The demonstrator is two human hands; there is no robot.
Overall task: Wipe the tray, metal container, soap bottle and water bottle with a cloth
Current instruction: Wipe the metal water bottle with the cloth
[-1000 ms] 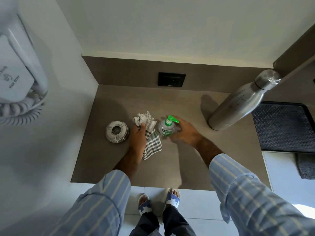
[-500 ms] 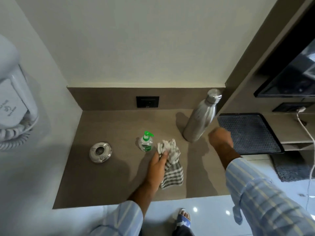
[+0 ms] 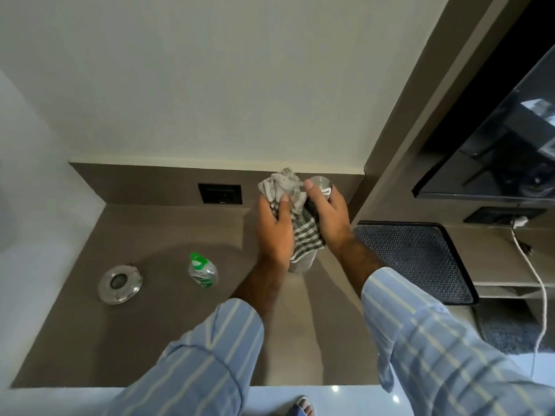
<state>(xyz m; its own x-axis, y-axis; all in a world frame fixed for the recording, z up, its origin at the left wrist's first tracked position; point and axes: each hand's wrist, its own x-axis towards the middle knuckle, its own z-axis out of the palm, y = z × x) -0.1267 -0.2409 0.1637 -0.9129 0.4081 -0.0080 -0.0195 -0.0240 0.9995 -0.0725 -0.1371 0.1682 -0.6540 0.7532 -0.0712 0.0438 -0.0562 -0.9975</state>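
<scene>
Both hands now on water bottle (image 3: 301, 263), left hand (image 3: 274, 228) pressing cloth (image 3: 303, 232), right hand (image 3: 329, 216) gripping

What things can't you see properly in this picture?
- Water bottle: head view shows only its cap and base; the cloth and both hands cover the body.
- Soap bottle: label too small to read.
- Metal container: its inside is too small and dark to make out.
- Tray: near left corner hidden by the right sleeve.
- Foot at the bottom edge: cut off.
</scene>
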